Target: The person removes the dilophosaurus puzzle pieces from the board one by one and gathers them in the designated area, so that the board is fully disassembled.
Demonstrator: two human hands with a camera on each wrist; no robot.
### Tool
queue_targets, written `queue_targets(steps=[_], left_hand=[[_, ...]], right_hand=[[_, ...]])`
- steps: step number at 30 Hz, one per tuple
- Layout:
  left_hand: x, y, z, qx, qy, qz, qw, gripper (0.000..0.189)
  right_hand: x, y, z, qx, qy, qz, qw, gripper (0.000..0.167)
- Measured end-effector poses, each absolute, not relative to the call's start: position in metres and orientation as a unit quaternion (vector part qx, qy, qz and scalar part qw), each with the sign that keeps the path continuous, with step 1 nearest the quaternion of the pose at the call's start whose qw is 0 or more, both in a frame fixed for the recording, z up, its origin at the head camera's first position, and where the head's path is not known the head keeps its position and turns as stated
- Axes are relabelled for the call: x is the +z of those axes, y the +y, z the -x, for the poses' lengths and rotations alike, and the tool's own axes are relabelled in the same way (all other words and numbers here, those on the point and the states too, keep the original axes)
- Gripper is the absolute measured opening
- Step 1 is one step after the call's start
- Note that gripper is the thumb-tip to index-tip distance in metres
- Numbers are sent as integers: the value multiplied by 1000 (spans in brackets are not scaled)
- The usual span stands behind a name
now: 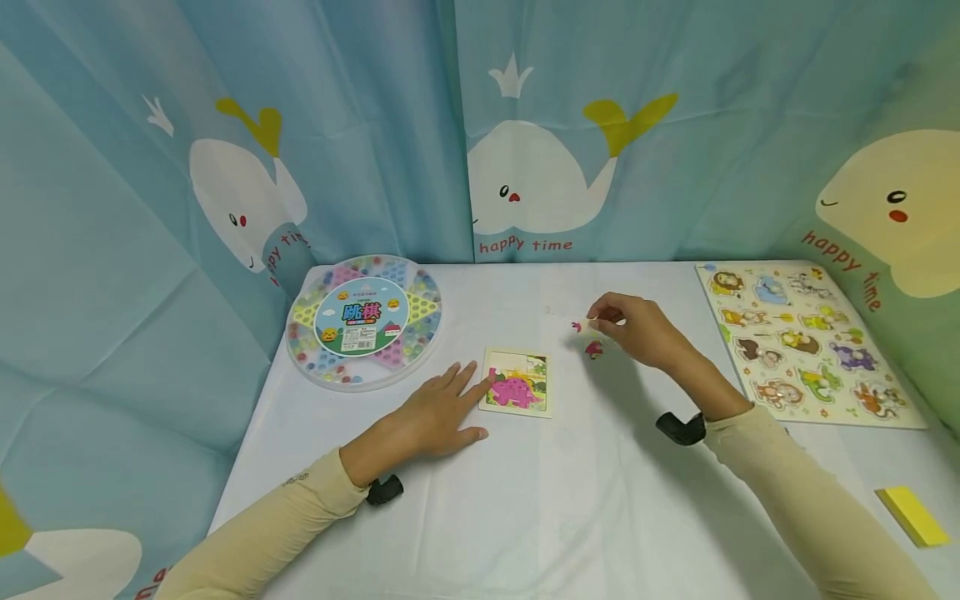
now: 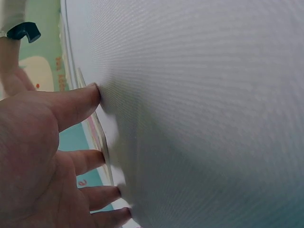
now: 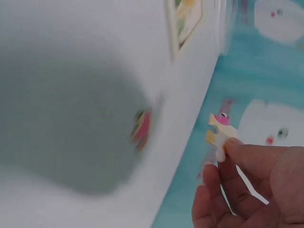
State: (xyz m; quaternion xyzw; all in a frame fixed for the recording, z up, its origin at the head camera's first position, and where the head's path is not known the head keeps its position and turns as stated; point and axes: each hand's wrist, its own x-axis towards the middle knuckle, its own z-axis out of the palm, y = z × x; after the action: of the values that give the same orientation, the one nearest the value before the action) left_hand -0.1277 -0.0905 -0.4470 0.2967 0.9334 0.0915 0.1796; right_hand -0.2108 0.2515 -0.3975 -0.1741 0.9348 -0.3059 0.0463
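Note:
A small wooden jigsaw puzzle tray (image 1: 550, 388) lies mid-table, with a pink dinosaur picture (image 1: 514, 392) inside and a pale bare patch near its top. My left hand (image 1: 442, 408) rests beside it with fingers spread and straight, the index fingertip on the tray's left side. To the right of the tray, my right hand (image 1: 637, 329) pinches a puzzle piece (image 3: 221, 135) between thumb and fingers, raised off the table. That piece is cream with a pink patch and an eye. Below it on the table lies a loose pink puzzle piece (image 1: 594, 349).
A round Chinese checkers set (image 1: 307, 367) with coloured marbles sits at the back left. On the right lies a large animal peg board (image 1: 813, 342), and a yellow block (image 1: 912, 517) is near the right edge. A blue whale-print curtain (image 1: 375, 125) hangs behind the table.

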Motion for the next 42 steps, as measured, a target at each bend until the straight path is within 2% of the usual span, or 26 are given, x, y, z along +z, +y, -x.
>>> queue_targets(steps=[4,12,17,30,42], left_hand=[[-447,-91,128,90,934,-296,180,82],[-447,-91,127,88,935,-292,183,83],[-447,-91,126,91,934,-292,185,82],[-449,-90,128,88,934,-295,181,83],[-448,-90,128,87,934,-295,182,83]], right_hand=[[-405,279,218,-300,939,150,74,13],[-418,318,225,-310,926,130,170,16],[-421,325,227,-304,925,124,191,18],[-437,317,224,-257,950,123,128,12],[-435,293,216,-252,957,122,72,26]])
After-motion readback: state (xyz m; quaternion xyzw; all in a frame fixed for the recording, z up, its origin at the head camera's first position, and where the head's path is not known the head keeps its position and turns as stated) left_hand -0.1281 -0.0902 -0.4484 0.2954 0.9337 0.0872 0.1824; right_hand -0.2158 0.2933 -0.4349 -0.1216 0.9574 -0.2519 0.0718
